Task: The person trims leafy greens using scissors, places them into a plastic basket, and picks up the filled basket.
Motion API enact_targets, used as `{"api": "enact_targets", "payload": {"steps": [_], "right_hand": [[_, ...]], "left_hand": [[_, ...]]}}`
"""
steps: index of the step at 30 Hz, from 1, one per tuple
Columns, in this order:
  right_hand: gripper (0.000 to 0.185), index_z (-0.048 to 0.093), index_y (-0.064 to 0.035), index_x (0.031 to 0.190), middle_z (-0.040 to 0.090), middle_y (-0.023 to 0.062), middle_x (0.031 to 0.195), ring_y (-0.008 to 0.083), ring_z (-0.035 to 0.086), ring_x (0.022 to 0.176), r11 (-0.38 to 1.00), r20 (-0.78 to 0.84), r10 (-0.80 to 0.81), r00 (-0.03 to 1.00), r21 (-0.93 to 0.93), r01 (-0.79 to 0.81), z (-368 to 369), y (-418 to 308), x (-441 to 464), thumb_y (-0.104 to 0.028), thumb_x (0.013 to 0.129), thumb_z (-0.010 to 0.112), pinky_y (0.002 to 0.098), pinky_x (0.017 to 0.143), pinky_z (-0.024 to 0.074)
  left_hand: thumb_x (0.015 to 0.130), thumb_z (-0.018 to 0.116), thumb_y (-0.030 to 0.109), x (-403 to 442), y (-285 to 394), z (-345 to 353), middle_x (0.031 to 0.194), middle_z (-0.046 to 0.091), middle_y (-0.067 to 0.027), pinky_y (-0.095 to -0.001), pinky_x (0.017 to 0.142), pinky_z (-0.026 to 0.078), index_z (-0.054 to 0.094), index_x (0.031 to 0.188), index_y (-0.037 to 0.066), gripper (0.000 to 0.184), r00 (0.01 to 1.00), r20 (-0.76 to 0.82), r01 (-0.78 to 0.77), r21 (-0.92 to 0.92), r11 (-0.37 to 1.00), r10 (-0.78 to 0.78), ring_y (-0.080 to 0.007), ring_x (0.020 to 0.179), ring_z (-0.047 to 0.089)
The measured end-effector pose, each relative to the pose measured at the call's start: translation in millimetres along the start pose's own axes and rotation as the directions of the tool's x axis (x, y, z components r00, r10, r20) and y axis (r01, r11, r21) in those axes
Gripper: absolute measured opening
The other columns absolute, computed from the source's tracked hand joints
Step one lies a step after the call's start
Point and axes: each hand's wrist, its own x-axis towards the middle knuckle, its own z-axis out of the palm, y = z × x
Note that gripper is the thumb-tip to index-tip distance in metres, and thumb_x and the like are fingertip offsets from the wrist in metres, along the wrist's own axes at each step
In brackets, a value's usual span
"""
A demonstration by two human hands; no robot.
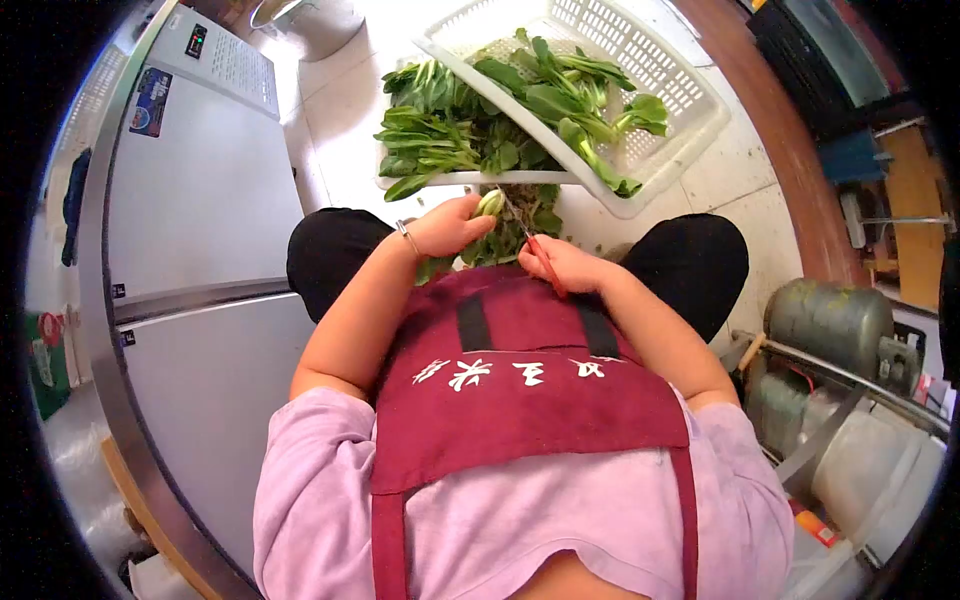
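Note:
My left hand (452,226) is closed around a leafy green vegetable (490,205), its pale base pointing up and its leaves hanging down. Red-handled scissors (543,262) are in my right hand (568,268), their blades reaching up beside the base of that vegetable. Below and behind my hands lies a heap of leaves and roots (545,215). Just beyond them, bunches of greens (430,135) fill a white crate. A white perforated basket (690,125) rests tilted over the crate's right side, with more greens (560,100) in it.
A white refrigerator (200,190) stands close on the left. Behind it on the tiled floor (335,125) is a metal pot (315,25). To the right are a wooden edge (790,130), a rounded metal machine (830,320) and a rack with plastic containers (870,460).

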Motion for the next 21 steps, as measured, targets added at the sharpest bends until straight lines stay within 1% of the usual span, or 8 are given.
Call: {"api": "enact_targets", "payload": {"steps": [1, 3, 6, 9, 14, 16, 20, 21], "right_hand": [[0.05, 0.051, 0.0003, 0.09, 0.056, 0.017, 0.084, 0.0271, 0.055, 0.079, 0.999, 0.039, 0.013, 0.999, -0.042, -0.011, -1, 4, 1, -0.05, 0.087, 0.049, 0.0376, 0.071, 0.0427], [0.051, 0.051, 0.0005, 0.088, 0.056, 0.0169, 0.082, 0.0269, 0.055, 0.078, 0.999, 0.035, 0.014, 0.999, -0.032, -0.013, -2, 4, -3, -0.051, 0.087, 0.048, 0.0379, 0.071, 0.0426], [0.054, 0.053, 0.001, 0.083, 0.056, 0.0167, 0.078, 0.0268, 0.055, 0.075, 0.999, 0.057, 0.033, 0.998, -0.013, -0.032, -6, -3, -5, -0.053, 0.087, 0.047, 0.0386, 0.069, 0.0427], [0.058, 0.054, 0.002, 0.078, 0.057, 0.0166, 0.074, 0.0269, 0.056, 0.071, 0.996, 0.093, 0.082, 0.992, -0.027, -0.08, -9, 0, -4, -0.055, 0.086, 0.046, 0.0394, 0.067, 0.0429], [0.064, 0.058, 0.0032, 0.075, 0.06, 0.0181, 0.072, 0.028, 0.057, 0.069, 0.985, 0.109, 0.164, 0.981, -0.078, -0.156, -14, -5, -9, -0.059, 0.085, 0.045, 0.0394, 0.067, 0.0438], [0.064, 0.061, 0.0027, 0.077, 0.062, 0.019, 0.073, 0.0311, 0.059, 0.07, 0.974, 0.064, 0.198, 0.978, -0.122, -0.189, -15, -5, -9, -0.059, 0.084, 0.046, 0.0395, 0.067, 0.0448], [0.062, 0.063, 0.0014, 0.079, 0.062, 0.0214, 0.074, 0.0345, 0.061, 0.072, 0.955, 0.035, 0.244, 0.969, -0.183, -0.233, -14, 0, -4, -0.058, 0.083, 0.047, 0.0407, 0.066, 0.0456], [0.061, 0.063, 0.0012, 0.079, 0.062, 0.0222, 0.074, 0.0361, 0.061, 0.072, 0.957, -0.014, 0.216, 0.976, -0.194, -0.215, -13, 2, -3, -0.058, 0.083, 0.048, 0.0417, 0.066, 0.0457]], "left_hand": [[0.09, 0.05, 0.025, 2, -2, 2, 0.079, 0.058, -0.0053, -0.0294, 0.067, 0.045, 0.054, 0.103, 0.001, 0.028, 1.0, 0.002, -0.001, 0.0, 1.0, 0.001, -0.013, 0.073, 0.052], [0.09, 0.048, 0.026, 8, -11, 8, 0.079, 0.058, -0.0053, -0.0308, 0.067, 0.044, 0.054, 0.1, 0.001, 0.028, 0.993, 0.038, -0.109, -0.039, 0.993, 0.11, -0.0139, 0.072, 0.052], [0.091, 0.047, 0.026, 21, -29, 22, 0.078, 0.057, -0.0054, -0.031, 0.066, 0.044, 0.053, 0.099, 0.001, 0.027, 0.988, 0.014, -0.151, -0.019, 0.988, 0.151, -0.0142, 0.071, 0.051], [0.091, 0.046, 0.026, 29, -34, 24, 0.078, 0.056, -0.0053, -0.0312, 0.065, 0.043, 0.052, 0.099, 0.001, 0.027, 0.992, 0.108, -0.064, -0.026, 0.998, 0.066, -0.0148, 0.07, 0.05], [0.092, 0.045, 0.026, 35, -43, 26, 0.076, 0.055, -0.0034, -0.0297, 0.063, 0.043, 0.053, 0.098, 0.002, 0.026, 0.984, 0.167, -0.053, -0.029, 0.998, 0.057, -0.0127, 0.069, 0.049], [0.088, 0.048, 0.035, 37, -43, 24, 0.085, 0.062, -0.0141, -0.0358, 0.072, 0.045, 0.054, 0.096, -0.001, 0.037, 0.981, 0.191, 0.029, -0.082, 0.996, -0.013, -0.0251, 0.078, 0.057], [0.088, 0.048, 0.032, 34, -32, 12, 0.087, 0.062, -0.016, -0.0361, 0.073, 0.045, 0.054, 0.097, -0.001, 0.035, 0.974, 0.214, 0.088, -0.082, 0.993, -0.068, -0.0256, 0.081, 0.058], [0.089, 0.049, 0.031, 33, -31, 5, 0.085, 0.061, -0.0155, -0.0361, 0.07, 0.046, 0.053, 0.097, 0.0, 0.032, 0.987, 0.16, -0.019, 0.063, 0.998, 0.009, -0.0253, 0.078, 0.058]]}}
